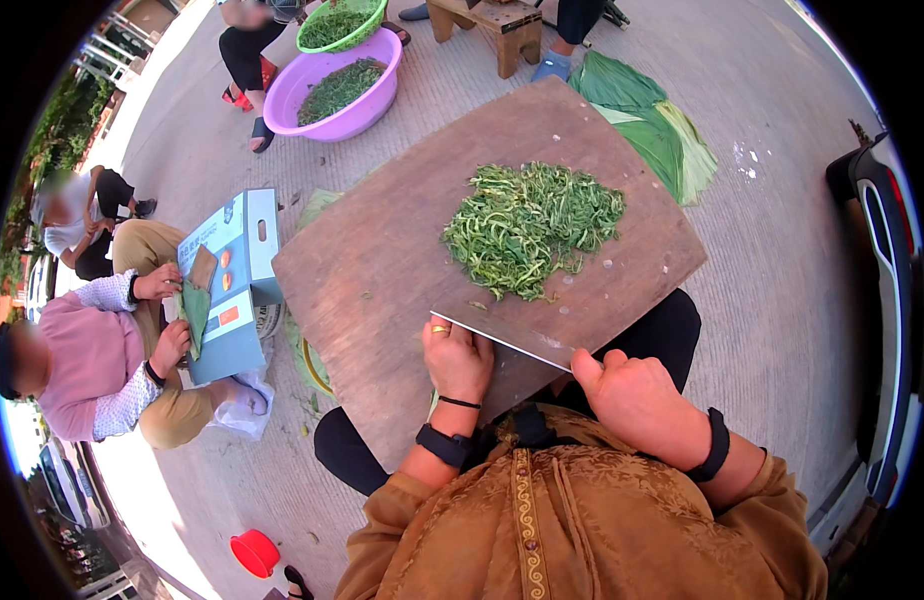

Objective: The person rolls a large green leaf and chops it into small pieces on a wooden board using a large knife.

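Observation:
A wooden board rests over my lap, with a heap of shredded greens on it. My right hand grips the handle of a wide knife, whose blade lies slanted near the board's front edge. My left hand, a ring on one finger, has curled fingers at the blade's far end. Its fingertips are partly hidden, so I cannot tell what they hold.
Large green leaves lie behind the board. A co-worker at left holds a leaf over a cardboard box. Further off are other people, a purple basin, green basket, wooden stool, red bucket and vehicle at right.

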